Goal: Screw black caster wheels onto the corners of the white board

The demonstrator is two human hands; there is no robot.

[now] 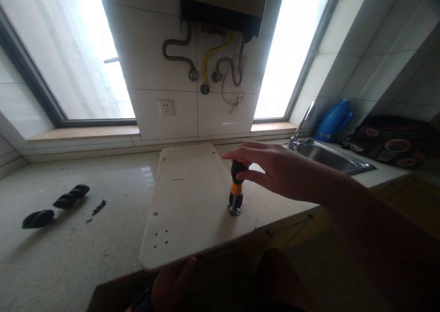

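Note:
A white board (pixel 187 195) with rounded corners and small drilled holes lies flat on the counter, its near end past the counter's edge. From above, the fingers and thumb of my right hand (pixel 266 165) close round the black and orange handle of an upright screwdriver (pixel 235 179). Its shaft reaches down beside a black caster wheel (pixel 237 200) on a metal plate at the board's near right corner; the tip itself is hard to see. In shadow, my left hand (pixel 173 284) grips the board's near edge, thumb at the rim, other fingers mostly hidden.
Several black casters (pixel 71 196) and a small pile of dark screws (pixel 99 207) lie on the counter to the left. A sink (pixel 338 158), a blue jug (pixel 333 121) and a dark bag (pixel 392 140) are at the right. Pipes hang from a water heater (pixel 225 9) on the wall.

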